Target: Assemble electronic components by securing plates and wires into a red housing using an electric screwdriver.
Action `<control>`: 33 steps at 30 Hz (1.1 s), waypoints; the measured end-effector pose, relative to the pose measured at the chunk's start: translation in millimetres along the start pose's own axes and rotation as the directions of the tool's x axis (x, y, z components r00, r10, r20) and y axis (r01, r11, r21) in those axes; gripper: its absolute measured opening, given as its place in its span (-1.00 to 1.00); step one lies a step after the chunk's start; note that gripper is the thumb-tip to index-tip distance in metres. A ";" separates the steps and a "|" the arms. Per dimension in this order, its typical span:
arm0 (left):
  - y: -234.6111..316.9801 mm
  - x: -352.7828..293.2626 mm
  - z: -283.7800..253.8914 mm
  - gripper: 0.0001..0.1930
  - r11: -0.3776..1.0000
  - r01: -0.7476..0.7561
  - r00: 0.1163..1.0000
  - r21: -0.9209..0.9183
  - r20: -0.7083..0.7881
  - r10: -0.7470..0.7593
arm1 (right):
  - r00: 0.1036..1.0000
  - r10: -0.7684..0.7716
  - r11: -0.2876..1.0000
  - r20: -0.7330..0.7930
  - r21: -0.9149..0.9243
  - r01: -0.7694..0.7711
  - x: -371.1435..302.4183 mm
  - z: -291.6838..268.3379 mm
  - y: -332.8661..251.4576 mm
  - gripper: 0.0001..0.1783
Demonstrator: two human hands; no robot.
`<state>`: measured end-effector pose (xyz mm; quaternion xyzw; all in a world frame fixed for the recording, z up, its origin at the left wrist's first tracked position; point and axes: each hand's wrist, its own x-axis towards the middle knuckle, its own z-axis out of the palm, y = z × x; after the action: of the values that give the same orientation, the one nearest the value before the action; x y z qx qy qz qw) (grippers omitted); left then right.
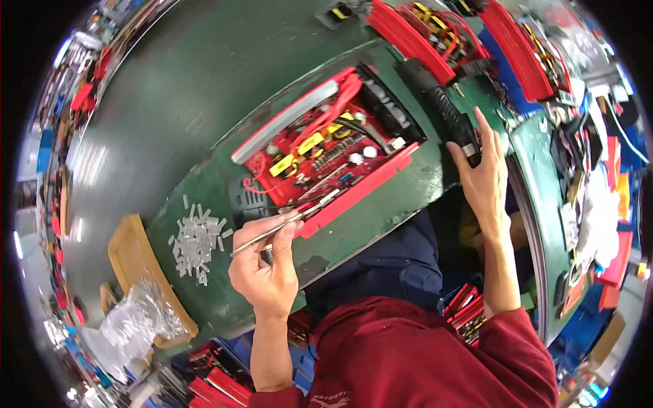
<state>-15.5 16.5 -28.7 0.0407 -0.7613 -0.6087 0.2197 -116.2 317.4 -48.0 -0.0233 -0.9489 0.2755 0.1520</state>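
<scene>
My left hand (265, 262) pinches a slim pair of metal tweezers (262, 236). Their tips reach over the near edge of an open red device housing (371, 187), and a small white sleeve-like piece (329, 198) sits at the tips. Inside the housing are a red circuit board (320, 160) with yellow-wrapped parts, white round parts, and red and black wires. To the right of it, a black stick-shaped tool (439, 98), perhaps an electric screwdriver, lies slanted. Around its near end my right hand (484, 177) is spread, thumb and fingers apart; whether they touch it is unclear.
A pile of small whitish tubes (196, 245) lies left of the housing. Beyond it are a cardboard box (139, 262) and clear plastic bags (132, 323). More open red housings (415, 41) stand at the far right. The green table's (367, 245) near edge runs before my lap.
</scene>
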 end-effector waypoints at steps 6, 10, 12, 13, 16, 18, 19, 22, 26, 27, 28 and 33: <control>-8.8 4.4 14.0 -0.87 0.982 -0.127 0.991 0.139 0.064 0.119 | 0.949 0.143 0.936 0.281 0.273 -0.222 -95.6 -39.2 13.3 -0.28; -13.9 14.7 20.3 -0.87 0.949 -0.222 0.974 0.225 0.100 0.204 | 0.602 0.316 0.406 0.733 0.469 -0.784 -156.0 -40.9 4.0 -0.47; -18.2 16.4 17.0 -0.87 0.916 -0.234 0.972 0.327 0.079 0.220 | 0.536 0.178 0.452 0.825 0.416 -0.790 -166.6 -40.3 -5.0 -0.49; -20.1 18.6 16.6 -0.87 0.898 -0.233 0.972 0.372 0.082 0.219 | 0.623 0.123 0.516 0.772 0.487 -0.705 -176.8 -32.4 -9.0 -0.49; -19.7 20.1 20.5 -0.86 0.868 -0.269 0.963 0.417 0.118 0.242 | 0.693 0.037 0.556 0.720 0.561 -0.613 -197.9 -11.3 -20.9 -0.43; -17.3 22.3 19.1 -0.84 0.845 -0.270 0.963 0.461 0.130 0.236 | 0.694 0.009 0.537 0.720 0.582 -0.611 -197.7 -6.1 -25.1 -0.38; -16.3 21.6 19.4 -0.84 0.840 -0.270 0.963 0.470 0.139 0.232 | 0.699 -0.022 0.557 0.715 0.589 -0.585 -194.5 -3.6 -24.3 -0.37; -13.7 21.2 19.2 -0.83 0.825 -0.241 0.971 0.511 0.120 0.208 | 0.687 -0.075 0.564 0.723 0.599 -0.569 -187.8 -3.7 -21.7 -0.36; -13.9 20.1 15.7 -0.83 0.849 -0.186 0.983 0.495 0.084 0.166 | 0.669 -0.096 0.531 0.737 0.607 -0.592 -187.5 -2.0 -19.5 -0.35; -14.0 19.7 15.5 -0.84 0.857 -0.163 0.986 0.489 0.058 0.154 | 0.666 -0.104 0.515 0.739 0.613 -0.599 -187.6 -1.6 -19.0 -0.35; -12.6 19.3 15.3 -0.84 0.854 -0.163 0.986 0.494 0.060 0.153 | 0.664 -0.107 0.511 0.740 0.614 -0.602 -187.7 -1.3 -19.6 -0.35; -15.6 20.5 9.5 -0.83 0.841 -0.180 0.984 0.510 0.076 0.164 | 0.657 -0.099 0.526 0.748 0.600 -0.603 -183.8 -4.1 -22.0 -0.41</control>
<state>-40.8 14.4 -39.2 0.0208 -0.8998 -0.3616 0.2434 61.0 277.4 -83.8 0.0048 -0.6733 0.6857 -0.2766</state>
